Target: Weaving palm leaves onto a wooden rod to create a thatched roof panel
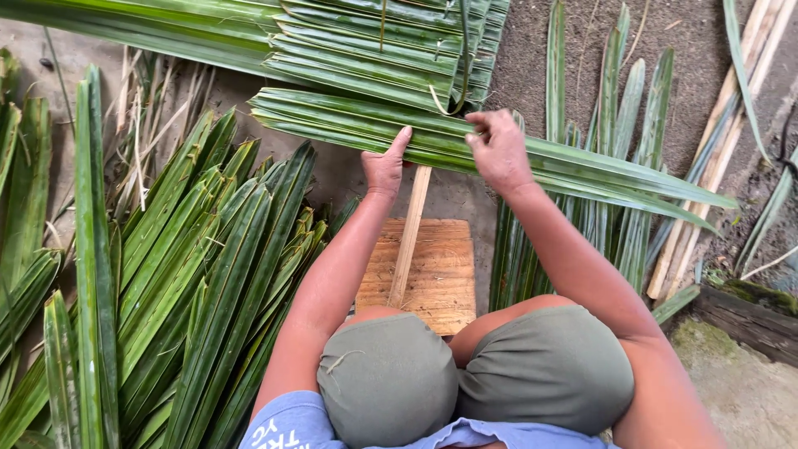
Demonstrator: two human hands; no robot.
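Head view. We see both forearms stretched forward from the bent knees, wrists higher in frame than the elbows. The left hand point(385, 166) lies flat with its thumb up against the near edge of a folded palm-leaf bundle point(349, 125); its fingers are extended and pressing, not wrapped around anything. The right hand point(499, 150) sits on top of the same bundle, fingers point(486, 120) curled down over the leaves and gripping them.

The bundle's long axis runs left to right, tilting slightly downward to the right, where the leaf tips taper to a point near the right of frame. It rests across a thin wooden slat point(409, 237), which runs toward us over a square wooden board point(428, 270).

Edges and room: a second leaf panel point(374, 41) lies just beyond the bundle, touching or nearly so. A pile of loose leaves point(191, 283) crowds the left side; upright leaves point(598, 125) stand on the right. Bare ground point(665, 33) shows at upper right.
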